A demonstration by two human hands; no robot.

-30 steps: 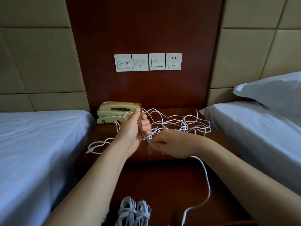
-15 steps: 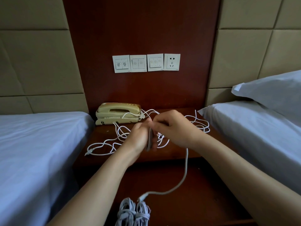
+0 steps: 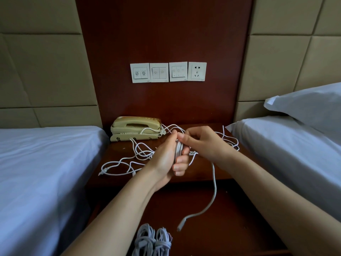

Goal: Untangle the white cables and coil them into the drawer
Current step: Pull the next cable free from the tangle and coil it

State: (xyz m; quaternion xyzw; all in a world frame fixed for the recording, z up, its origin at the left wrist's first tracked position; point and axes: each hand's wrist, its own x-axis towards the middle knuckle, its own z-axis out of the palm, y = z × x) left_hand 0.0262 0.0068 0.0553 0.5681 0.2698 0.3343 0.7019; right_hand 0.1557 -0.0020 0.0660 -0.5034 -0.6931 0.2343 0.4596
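Note:
A tangle of thin white cables (image 3: 136,156) lies spread over the dark wooden nightstand top (image 3: 118,150). My left hand (image 3: 168,161) grips a small bundle of white cable loops (image 3: 178,150) upright above the nightstand's front edge. My right hand (image 3: 201,143) pinches the same cable at the top of the bundle. From there one thicker strand (image 3: 214,185) hangs down, and its plug end (image 3: 180,227) dangles over the open drawer (image 3: 212,237). Two coiled white bundles (image 3: 152,241) lie in the drawer at the bottom edge of the view.
A beige telephone (image 3: 135,128) sits at the back left of the nightstand, some cable draped over it. Beds with white sheets flank the nightstand, left (image 3: 40,172) and right (image 3: 287,159); a pillow (image 3: 310,106) lies on the right one. Switches and a socket (image 3: 168,72) are on the wall panel.
My right hand has circled from below the bundle up over its top. The hanging strand has shortened and its plug end has swung to the right over the drawer.

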